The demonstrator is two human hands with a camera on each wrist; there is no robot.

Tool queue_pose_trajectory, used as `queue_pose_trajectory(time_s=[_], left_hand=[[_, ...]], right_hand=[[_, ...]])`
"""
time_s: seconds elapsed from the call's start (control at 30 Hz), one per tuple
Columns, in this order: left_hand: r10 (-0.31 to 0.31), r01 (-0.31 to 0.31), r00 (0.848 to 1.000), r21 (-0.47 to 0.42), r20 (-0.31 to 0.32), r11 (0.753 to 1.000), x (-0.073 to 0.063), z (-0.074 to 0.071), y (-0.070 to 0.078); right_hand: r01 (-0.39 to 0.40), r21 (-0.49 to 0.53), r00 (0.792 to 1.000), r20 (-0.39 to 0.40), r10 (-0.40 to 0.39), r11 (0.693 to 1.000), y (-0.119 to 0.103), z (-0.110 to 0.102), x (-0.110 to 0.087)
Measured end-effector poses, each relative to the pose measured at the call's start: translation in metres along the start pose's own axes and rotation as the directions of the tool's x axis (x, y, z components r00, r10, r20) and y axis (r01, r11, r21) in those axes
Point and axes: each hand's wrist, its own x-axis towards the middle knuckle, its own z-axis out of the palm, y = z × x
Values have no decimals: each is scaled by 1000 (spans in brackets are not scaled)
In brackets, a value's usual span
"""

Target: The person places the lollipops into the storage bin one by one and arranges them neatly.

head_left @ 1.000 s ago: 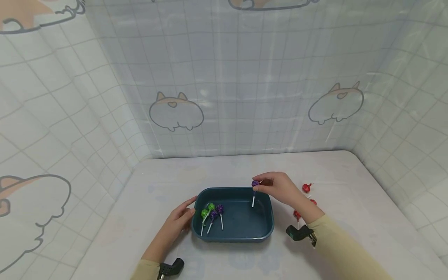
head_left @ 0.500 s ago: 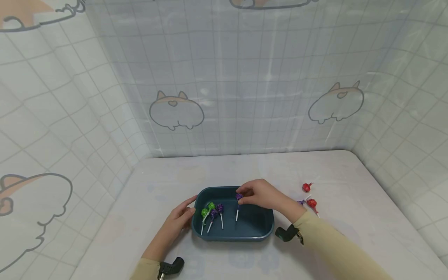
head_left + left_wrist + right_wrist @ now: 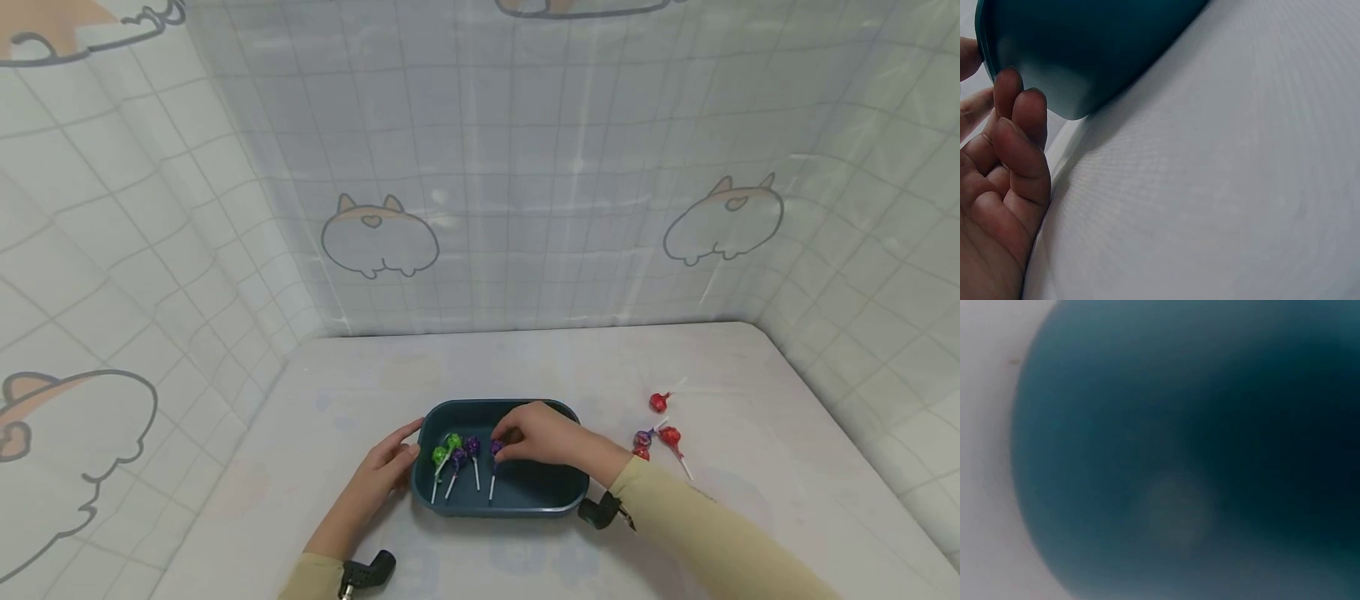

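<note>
A dark teal tray (image 3: 525, 510) sits on the table. My left hand (image 3: 382, 467) rests against its left end, thumb and forefinger at the rim; in the left wrist view the other fingers (image 3: 1027, 153) bend beside the outer wall. Over the tray's middle, my right hand (image 3: 542, 435) pinches a purple lollipop (image 3: 497, 448) by its wrapped head, stick pointing toward me. Left of it lie two purple lollipops (image 3: 472, 447) and two green lollipops (image 3: 453, 442), sticks also toward me. The right wrist view holds only the blurred tray wall (image 3: 1097, 444).
Right of the tray lie a red lollipop (image 3: 659, 402), another red lollipop (image 3: 671, 437), a purple-and-red one (image 3: 642, 438) and a partly hidden red one (image 3: 641, 454). A white tiled-pattern curtain (image 3: 525, 250) encloses the table (image 3: 360, 367) at the back and sides.
My right hand has carried the purple lollipop left and lower, from the tray's right part to beside the other purple ones. The left hand and tray have stayed put.
</note>
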Motion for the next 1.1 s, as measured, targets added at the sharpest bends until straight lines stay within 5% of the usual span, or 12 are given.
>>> queue_pose_trajectory(time_s=[1.1], left_hand=[[-8,8,1000,11,0,1000,2,0,-3]], right_hand=[[15,-50,1000,-12,-15,999,-2,19,12]])
